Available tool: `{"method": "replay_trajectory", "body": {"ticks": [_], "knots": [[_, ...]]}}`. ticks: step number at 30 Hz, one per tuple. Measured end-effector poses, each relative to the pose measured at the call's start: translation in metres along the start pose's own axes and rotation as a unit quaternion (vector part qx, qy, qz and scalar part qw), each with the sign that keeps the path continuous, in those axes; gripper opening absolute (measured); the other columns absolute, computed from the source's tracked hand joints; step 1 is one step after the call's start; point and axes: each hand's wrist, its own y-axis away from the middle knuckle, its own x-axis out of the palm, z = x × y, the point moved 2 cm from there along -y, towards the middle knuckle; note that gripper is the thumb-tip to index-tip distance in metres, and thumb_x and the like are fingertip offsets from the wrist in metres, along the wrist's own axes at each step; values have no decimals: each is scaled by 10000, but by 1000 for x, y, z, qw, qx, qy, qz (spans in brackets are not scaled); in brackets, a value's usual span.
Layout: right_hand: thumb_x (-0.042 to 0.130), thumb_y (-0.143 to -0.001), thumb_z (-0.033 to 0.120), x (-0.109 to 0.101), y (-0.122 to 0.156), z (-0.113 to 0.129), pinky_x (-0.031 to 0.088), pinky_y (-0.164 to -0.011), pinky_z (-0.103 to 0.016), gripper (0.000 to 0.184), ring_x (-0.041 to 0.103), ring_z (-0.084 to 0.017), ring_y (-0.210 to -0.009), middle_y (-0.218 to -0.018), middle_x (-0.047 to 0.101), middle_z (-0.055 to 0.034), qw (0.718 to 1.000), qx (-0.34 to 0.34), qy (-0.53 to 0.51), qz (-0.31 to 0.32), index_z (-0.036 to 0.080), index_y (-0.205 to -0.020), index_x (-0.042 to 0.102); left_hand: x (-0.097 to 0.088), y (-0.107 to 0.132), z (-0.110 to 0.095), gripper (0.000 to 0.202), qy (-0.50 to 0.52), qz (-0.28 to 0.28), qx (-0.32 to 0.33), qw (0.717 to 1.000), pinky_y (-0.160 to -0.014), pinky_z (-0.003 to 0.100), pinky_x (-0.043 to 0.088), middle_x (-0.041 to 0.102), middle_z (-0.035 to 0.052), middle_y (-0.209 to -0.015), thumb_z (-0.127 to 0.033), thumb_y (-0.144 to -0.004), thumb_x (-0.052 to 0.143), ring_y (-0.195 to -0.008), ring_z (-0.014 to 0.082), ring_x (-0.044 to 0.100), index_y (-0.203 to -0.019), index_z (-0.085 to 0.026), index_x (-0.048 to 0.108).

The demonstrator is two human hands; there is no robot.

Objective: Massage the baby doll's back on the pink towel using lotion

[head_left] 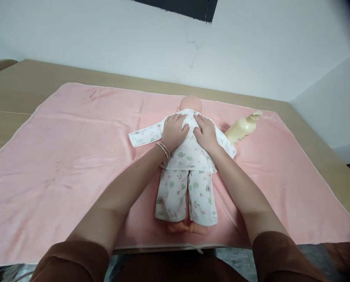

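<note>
A baby doll [190, 103] lies on the pink blanket with its head toward the wall and its feet toward me; only the smooth back of its head shows, so it seems to be face down. It wears a white patterned top [186, 154] and matching trousers [171, 192]. My left hand [175, 129] rests flat on the left of the doll's upper back, fingers stretched out. On the right of the upper back lies my right hand [205, 132], also flat with fingers spread. Neither hand grips anything.
The pink blanket [75, 156] covers much of the wooden table [104, 76]. Right of the doll, a pale yellow pump bottle [242, 127] lies tilted by the doll's sleeve. A white wall [104, 39] rises behind the table's far edge.
</note>
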Motion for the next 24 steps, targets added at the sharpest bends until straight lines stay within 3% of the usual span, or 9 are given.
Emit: {"method": "replay_trajectory", "body": {"ticks": [9,12,18,21,24], "knots": [[451,-890,262,-10,10,15,423,-1078,-468,413,547,-290,-1216,-1309,620,-131,997,-13,20,-67,151,-1227,661,-7,7,-10,265,-70,-31,14,997,-918,452,461,682,143,-1006,-267,-912,439,-1032,301,593,-977,-152,669],[441,-885,254,-11,9,17,418,-1082,-483,445,531,-297,-1240,-1333,602,-133,998,-12,27,-51,149,-1277,623,-6,6,-7,271,-57,-33,4,998,-951,457,460,685,141,-1069,-267,-903,449,-1067,298,593,-1024,-153,664],[375,-896,224,-6,0,8,313,-1151,-554,564,394,-325,-1396,-1501,439,-159,998,-27,55,26,113,-1441,470,1,1,-1,414,-14,4,45,999,-1163,472,336,587,121,-1393,-256,-933,396,-1337,269,493,-1295,-146,564],[377,-901,210,-6,-1,8,330,-1144,-541,562,400,-321,-1395,-1502,438,-159,996,-43,68,33,119,-1448,469,2,1,-1,384,-8,-9,63,998,-1122,442,401,647,126,-1309,-254,-932,409,-1260,254,567,-1243,-139,601],[391,-905,203,-8,3,13,378,-1127,-479,504,481,-287,-1336,-1415,540,-148,996,-46,70,0,128,-1375,557,1,4,-2,324,-10,-46,67,997,-1063,424,467,709,109,-1185,-250,-920,432,-1155,245,631,-1137,-159,655]]}}
